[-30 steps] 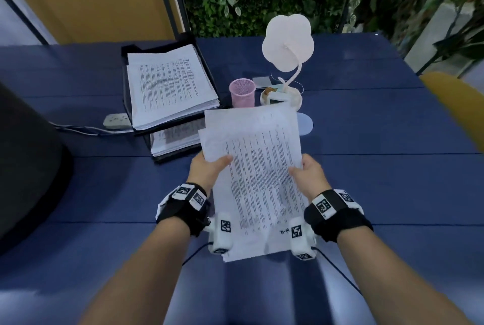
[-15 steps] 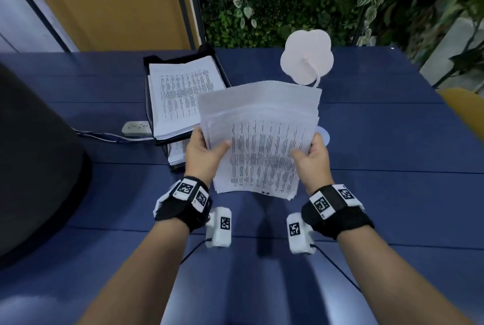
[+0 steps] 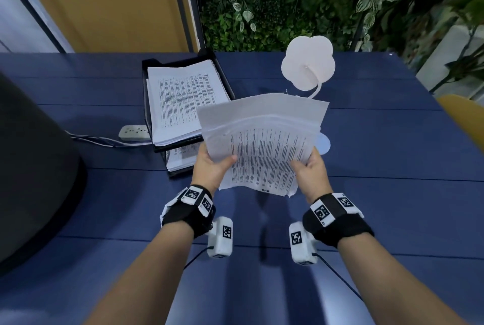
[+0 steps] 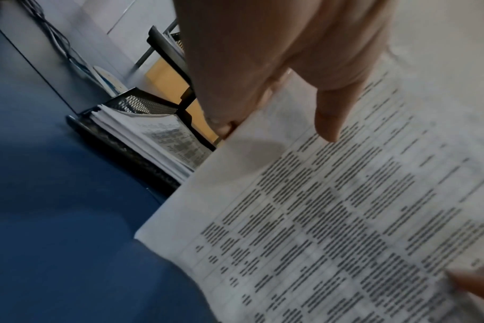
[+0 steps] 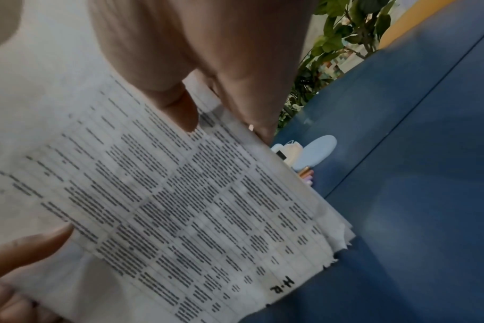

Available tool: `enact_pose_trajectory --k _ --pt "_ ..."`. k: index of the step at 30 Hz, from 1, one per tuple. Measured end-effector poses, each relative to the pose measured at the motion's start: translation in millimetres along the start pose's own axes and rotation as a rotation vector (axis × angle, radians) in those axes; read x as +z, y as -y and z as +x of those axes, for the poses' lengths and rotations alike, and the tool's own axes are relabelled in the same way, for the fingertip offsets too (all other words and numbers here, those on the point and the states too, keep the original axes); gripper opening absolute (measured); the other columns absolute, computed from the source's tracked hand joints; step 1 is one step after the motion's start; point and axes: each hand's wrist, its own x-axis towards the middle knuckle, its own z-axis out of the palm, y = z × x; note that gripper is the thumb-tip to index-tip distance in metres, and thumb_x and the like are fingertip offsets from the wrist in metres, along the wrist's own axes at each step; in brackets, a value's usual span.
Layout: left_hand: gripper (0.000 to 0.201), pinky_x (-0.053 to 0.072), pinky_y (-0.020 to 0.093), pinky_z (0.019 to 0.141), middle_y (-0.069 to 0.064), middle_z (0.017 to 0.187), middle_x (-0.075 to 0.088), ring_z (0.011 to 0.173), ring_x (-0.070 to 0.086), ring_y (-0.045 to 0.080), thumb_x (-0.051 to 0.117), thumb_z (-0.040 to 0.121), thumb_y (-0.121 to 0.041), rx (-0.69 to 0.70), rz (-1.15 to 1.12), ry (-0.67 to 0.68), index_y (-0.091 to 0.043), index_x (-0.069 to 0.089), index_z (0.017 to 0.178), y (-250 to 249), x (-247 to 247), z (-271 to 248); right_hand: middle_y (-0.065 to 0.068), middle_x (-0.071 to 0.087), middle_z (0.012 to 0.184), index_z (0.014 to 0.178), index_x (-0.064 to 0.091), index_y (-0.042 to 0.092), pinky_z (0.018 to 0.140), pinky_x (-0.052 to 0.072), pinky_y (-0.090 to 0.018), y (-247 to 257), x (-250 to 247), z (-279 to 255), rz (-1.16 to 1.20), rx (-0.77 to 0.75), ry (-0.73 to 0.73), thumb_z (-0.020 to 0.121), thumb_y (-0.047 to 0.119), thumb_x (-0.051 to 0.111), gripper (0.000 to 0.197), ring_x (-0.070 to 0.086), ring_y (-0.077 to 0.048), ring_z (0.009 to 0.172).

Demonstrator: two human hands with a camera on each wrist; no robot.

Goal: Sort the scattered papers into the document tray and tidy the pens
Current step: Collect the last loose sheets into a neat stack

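Both hands hold a stack of printed papers (image 3: 262,146) upright above the blue table. My left hand (image 3: 213,164) grips its left edge, thumb on the front sheet, as the left wrist view also shows with the papers (image 4: 332,207) under the left hand (image 4: 277,72). My right hand (image 3: 310,170) grips the right edge, and the right wrist view shows the right hand (image 5: 207,72) pinching the papers (image 5: 166,196). The black two-tier document tray (image 3: 150,125) stands at the left rear, with papers in both tiers. Pen tips (image 5: 305,174) peek out beyond the sheets.
A white flower-shaped lamp (image 3: 307,65) stands behind the held papers. A power strip (image 3: 133,132) with cables lies left of the tray. A dark round object (image 3: 31,167) fills the left side. A yellow chair (image 3: 463,120) sits at the right edge. Plants line the back.
The stack was lifted off the table and tipped upright, moving away from me toward the tray. Both hands kept their grip on its edges.
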Motion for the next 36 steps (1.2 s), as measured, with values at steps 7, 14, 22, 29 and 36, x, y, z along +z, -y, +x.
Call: enact_pose_trajectory --k 7,14,22,29,36 --pt "0.017 0.05 0.035 0.092 -0.003 0.095 0.071 0.094 0.067 0.016 0.072 0.082 -0.011 -0.079 0.095 0.002 -0.021 0.067 0.095 9 -9 -2 0.002 0.067 0.108 0.11 0.061 0.019 0.092 0.048 -0.03 -30 -11 -2 -0.119 0.121 0.077 0.091 0.002 0.054 0.027 0.062 -0.015 0.101" --pt "0.03 0.05 0.031 0.086 0.004 0.106 0.068 0.095 0.065 0.018 0.07 0.084 -0.01 -0.241 0.057 -0.054 -0.011 0.062 0.113 34 -40 -20 -0.004 0.069 0.105 0.097 0.062 0.017 0.093 0.05 -0.038 -62 -9 -17 -0.226 0.296 0.253 0.095 0.006 0.051 0.016 0.065 -0.022 0.098" --pt "0.064 0.047 0.048 0.098 0.007 0.117 0.066 0.105 0.063 0.028 0.083 0.063 -0.034 -0.524 0.197 -0.157 -0.008 0.062 0.117 120 -86 -44 -0.006 0.069 0.107 0.105 0.065 0.011 0.091 0.051 -0.036 -99 9 -35 -0.522 0.456 0.436 0.094 0.008 0.047 0.021 0.065 -0.025 0.099" --pt "0.052 0.049 0.047 0.096 0.008 0.112 0.068 0.101 0.065 0.028 0.082 0.07 -0.025 -0.49 0.157 -0.213 -0.007 0.064 0.116 120 -104 -29 -0.01 0.068 0.104 0.102 0.065 0.01 0.084 0.05 -0.034 -93 28 -30 -0.518 0.409 0.359 0.094 0.009 0.049 0.018 0.064 -0.028 0.095" --pt "0.03 0.049 0.036 0.083 0.013 0.115 0.064 0.101 0.063 0.029 0.06 0.091 -0.005 -0.467 0.037 -0.159 0.001 0.055 0.119 61 -116 -8 -0.017 0.069 0.1 0.085 0.064 0.009 0.084 0.052 -0.041 -76 68 2 -0.342 0.426 0.283 0.094 0.007 0.053 0.015 0.065 -0.033 0.091"
